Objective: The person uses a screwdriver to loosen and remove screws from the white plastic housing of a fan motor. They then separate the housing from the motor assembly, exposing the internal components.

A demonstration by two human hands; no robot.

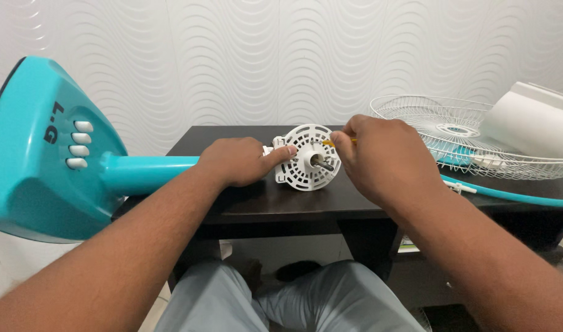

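Observation:
A turquoise fan body lies on its side across a dark table, its base with white buttons sticking out to the left. My left hand grips the fan's neck and steadies the white round motor housing, whose metal shaft points toward me. My right hand is at the housing's upper right edge, pinching a thin yellow-handled tool against it. Most of the tool is hidden by my fingers.
A white wire fan grille lies at the right of the table with a white fan part on it. A turquoise rim ring runs along the table's right front. A white wavy wall stands behind. My knees are under the table.

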